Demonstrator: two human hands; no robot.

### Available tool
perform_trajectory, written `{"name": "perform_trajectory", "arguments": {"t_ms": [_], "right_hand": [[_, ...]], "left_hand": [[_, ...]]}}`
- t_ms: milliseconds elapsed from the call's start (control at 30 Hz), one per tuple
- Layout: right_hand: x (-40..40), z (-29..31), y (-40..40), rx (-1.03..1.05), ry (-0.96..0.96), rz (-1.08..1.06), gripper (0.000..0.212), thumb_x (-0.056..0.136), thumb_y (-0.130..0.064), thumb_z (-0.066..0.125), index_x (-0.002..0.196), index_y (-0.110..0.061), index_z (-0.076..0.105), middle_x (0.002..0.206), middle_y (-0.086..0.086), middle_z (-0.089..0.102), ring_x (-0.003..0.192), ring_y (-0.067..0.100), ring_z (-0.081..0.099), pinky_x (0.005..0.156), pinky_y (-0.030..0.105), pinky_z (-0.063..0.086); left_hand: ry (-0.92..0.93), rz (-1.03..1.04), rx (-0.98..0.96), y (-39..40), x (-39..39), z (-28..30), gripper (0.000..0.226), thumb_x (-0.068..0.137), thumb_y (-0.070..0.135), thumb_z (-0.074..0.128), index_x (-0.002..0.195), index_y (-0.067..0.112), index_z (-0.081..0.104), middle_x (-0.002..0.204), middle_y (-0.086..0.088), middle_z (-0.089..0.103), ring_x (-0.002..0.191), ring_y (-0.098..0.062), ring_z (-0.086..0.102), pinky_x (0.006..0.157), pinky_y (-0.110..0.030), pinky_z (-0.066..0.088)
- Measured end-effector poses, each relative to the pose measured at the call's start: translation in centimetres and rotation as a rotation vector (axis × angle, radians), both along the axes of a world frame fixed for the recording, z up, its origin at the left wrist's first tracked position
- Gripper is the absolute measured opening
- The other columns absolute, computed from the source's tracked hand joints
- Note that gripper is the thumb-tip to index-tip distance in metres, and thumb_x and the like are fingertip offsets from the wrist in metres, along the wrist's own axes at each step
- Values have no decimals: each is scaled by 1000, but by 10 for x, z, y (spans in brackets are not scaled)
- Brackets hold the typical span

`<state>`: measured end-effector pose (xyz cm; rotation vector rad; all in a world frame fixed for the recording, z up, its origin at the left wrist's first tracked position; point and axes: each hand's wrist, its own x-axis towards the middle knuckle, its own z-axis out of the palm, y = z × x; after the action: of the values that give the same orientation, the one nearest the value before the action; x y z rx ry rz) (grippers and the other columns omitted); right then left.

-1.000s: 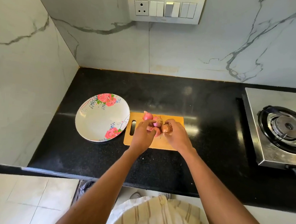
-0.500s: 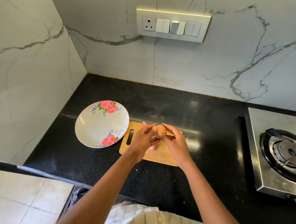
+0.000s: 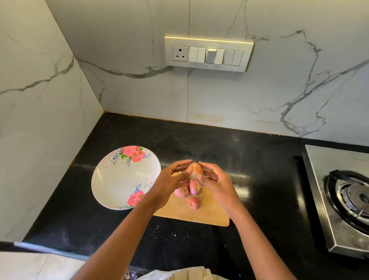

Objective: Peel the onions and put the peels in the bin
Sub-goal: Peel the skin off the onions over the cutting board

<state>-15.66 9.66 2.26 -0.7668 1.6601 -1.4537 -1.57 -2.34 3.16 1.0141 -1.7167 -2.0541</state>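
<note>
A small brownish onion (image 3: 194,170) is held up above the wooden cutting board (image 3: 209,213), between my two hands. My left hand (image 3: 169,183) grips it from the left with curled fingers. My right hand (image 3: 216,183) pinches it from the right with thumb and fingertips. Three pink onions lie on the board below: one (image 3: 181,191) at the left, one (image 3: 195,187) beside it, one (image 3: 194,202) nearer me. No bin shows clearly; a dark patch sits below the counter edge.
A white plate with pink roses (image 3: 119,181) lies left of the board on the black counter (image 3: 263,189). A steel gas stove (image 3: 349,201) stands at the right. Marble walls close the corner, with a switch panel (image 3: 207,54) on the back wall.
Both hands have lifted one onion off the board and raised it higher. The other onions on the board have come into view. The camera has tilted upward.
</note>
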Motion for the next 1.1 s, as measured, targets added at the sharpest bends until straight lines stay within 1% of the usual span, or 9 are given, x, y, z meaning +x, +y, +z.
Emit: {"name": "perform_trajectory", "arguments": {"t_ms": [167,300,433,533,600,700,800,867,1100], "right_hand": [[3,-4,-9,4,-11,-67,20,89,-31,77,109,-30,72,115,-8,72,115,12,66,99,41,55],[-1,0,-14,-26,-86,-109,12,89,-23,77,101,-21,75,109,-1,72,109,20,70,89,41,61],[1,-1,-18,-19,-35,-162,7,90,-17,76,97,-19,76,103,1,75,102,22,72,89,43,61],[3,-4,-21,-5,21,-198,4,91,-19,75,94,-22,76,97,-1,76,97,19,73,89,45,60],[4,-4,-23,-5,76,-216,5,93,-18,73,93,-23,75,94,-4,76,94,15,72,86,40,60],[5,-3,-22,-12,138,-207,9,94,-17,71,98,-24,74,95,-10,75,95,6,70,83,25,56],[4,1,-22,-18,141,-144,24,94,-18,71,116,-28,71,111,-12,72,107,2,66,91,22,54],[3,4,-23,-21,145,-97,31,93,-17,72,121,-29,68,116,-9,72,111,1,65,94,19,53],[-1,10,-26,-30,172,-88,27,88,-14,78,113,-21,71,105,-4,76,101,4,70,85,16,52]], "left_hand": [[30,2,64,-5,1,-1,39,94,28,70,132,23,62,125,2,71,110,-17,71,93,-34,59],[63,9,151,-10,-6,-1,40,92,23,71,131,18,62,126,-6,69,108,-25,73,90,-36,60],[77,44,169,-7,-12,-4,38,92,24,72,129,19,64,124,-4,70,107,-19,73,85,-29,59],[94,81,183,-4,-12,-6,38,91,25,73,128,19,66,122,-3,72,108,-20,72,85,-30,59],[94,91,177,-4,-12,-7,39,91,27,73,128,20,66,121,-2,73,108,-20,72,86,-30,59],[82,86,174,-4,-10,-6,40,88,31,74,127,24,66,119,2,74,108,-18,72,87,-30,59],[88,74,189,-7,-6,-4,41,90,31,71,130,23,64,120,2,74,110,-18,72,91,-31,59],[79,60,183,-13,-1,-4,41,92,30,69,132,22,63,122,2,73,112,-18,71,94,-32,58],[27,15,149,-21,1,-3,42,90,33,69,130,21,66,119,2,74,111,-20,71,100,-43,56]]}}
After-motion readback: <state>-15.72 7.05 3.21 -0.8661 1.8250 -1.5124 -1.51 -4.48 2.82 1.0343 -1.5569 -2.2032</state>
